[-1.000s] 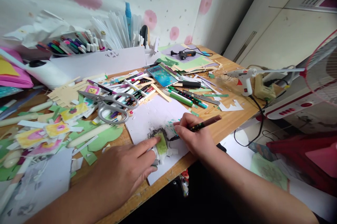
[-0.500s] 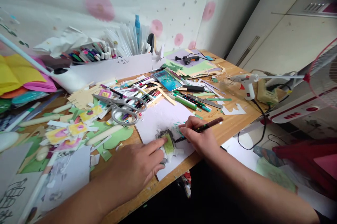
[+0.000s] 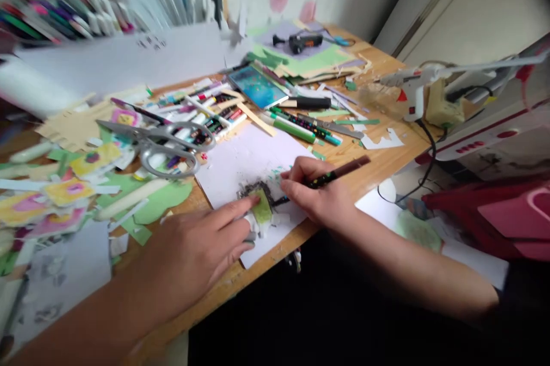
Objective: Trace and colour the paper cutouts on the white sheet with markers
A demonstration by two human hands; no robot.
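Note:
My right hand [image 3: 315, 191] is closed round a dark marker pen [image 3: 346, 171] with a brown end and coloured dots. Its tip is down beside the right edge of a small green paper piece [image 3: 263, 210], which has white paper at its lower edge. My left hand [image 3: 201, 243] presses that piece down with the index fingertip, the other fingers curled beside it; a grey bit shows under them. Beneath both lies a white sheet [image 3: 253, 151], with dark smudges round the piece and teal marks near my right fingers. Grey-handled scissors [image 3: 165, 148] lie up to the left.
Several markers [image 3: 296, 125] and a phone [image 3: 258, 86] lie behind the sheet. Cut-paper flowers [image 3: 71, 189] and green scraps cover the left. A white glue gun [image 3: 416, 91] with its cord is at the right edge; a black one [image 3: 305, 42] lies farther back.
The view has shifted down and closer, so everything on the table sits differently in the picture. Both hands keep their hold, and the marker stays at the green piece's right edge.

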